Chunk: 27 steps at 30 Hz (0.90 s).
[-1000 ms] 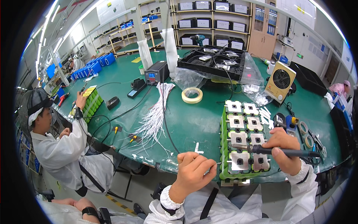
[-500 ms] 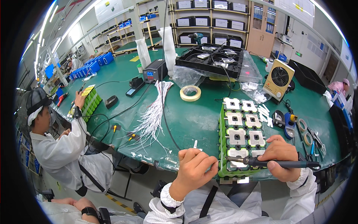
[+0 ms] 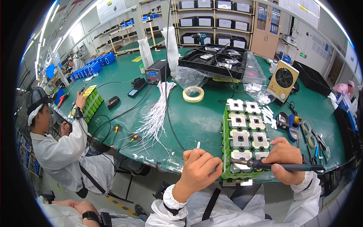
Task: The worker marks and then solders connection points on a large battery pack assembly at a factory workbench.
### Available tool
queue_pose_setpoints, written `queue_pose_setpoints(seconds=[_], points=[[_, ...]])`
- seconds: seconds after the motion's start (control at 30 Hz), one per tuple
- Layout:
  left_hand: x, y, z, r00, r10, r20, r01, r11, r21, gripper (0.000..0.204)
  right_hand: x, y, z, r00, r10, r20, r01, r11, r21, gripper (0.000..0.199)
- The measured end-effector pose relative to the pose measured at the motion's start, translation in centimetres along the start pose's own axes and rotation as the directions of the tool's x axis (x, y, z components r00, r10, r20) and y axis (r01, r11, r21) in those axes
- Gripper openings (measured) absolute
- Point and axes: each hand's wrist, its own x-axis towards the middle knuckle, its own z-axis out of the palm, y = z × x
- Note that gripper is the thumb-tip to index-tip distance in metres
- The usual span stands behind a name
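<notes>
My right hand (image 3: 284,159) grips a soldering iron (image 3: 295,166) by its dark handle, the shaft pointing left. Its tip rests at the near left corner of a green battery pack (image 3: 225,151), which has rows of metal tabs on its top. My left hand (image 3: 200,169) is closed in a pinch left of the pack. From its fingertips a thin solder wire (image 3: 226,161) reaches to the iron's tip. The exact contact at the tip is too small to make out.
A bundle of white wires (image 3: 159,109) and a tape roll (image 3: 193,94) lie left of the pack. White strips (image 3: 269,116), a blue solder stand (image 3: 293,128) and pliers (image 3: 321,142) lie right. Behind are a black tray (image 3: 215,62) and a fan (image 3: 283,77). A co-worker (image 3: 60,140) sits left.
My left hand has shifted very slightly to the right, toward the iron's tip. The right hand and the iron look unmoved. The co-worker's lower hand has risen a little.
</notes>
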Motion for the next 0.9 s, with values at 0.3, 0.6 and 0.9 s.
queue_pose_setpoints(seconds=[0.3,0.6,0.9], points=[[0.0,0.0,0.1,1.0,-0.005,0.008,0.005,1.0,-0.017,0.019,0.1,0.0,0.1,1.0,-0.008,-0.004,0.008,1.0,0.003,0.023],[0.1,0.1,0.5,1.0,-0.006,0.006,0.006,0.999,-0.038,0.019,0.0,0.0,0.1,1.0,-0.002,-0.005,0.002,1.0,0.003,0.022],[0.0,-1.5,0.3,0.998,-0.057,-0.023,0.055,0.995,-0.081,0.018,0.0,-0.1,0.0,1.0,0.011,-0.001,-0.011,1.0,0.014,0.024]])
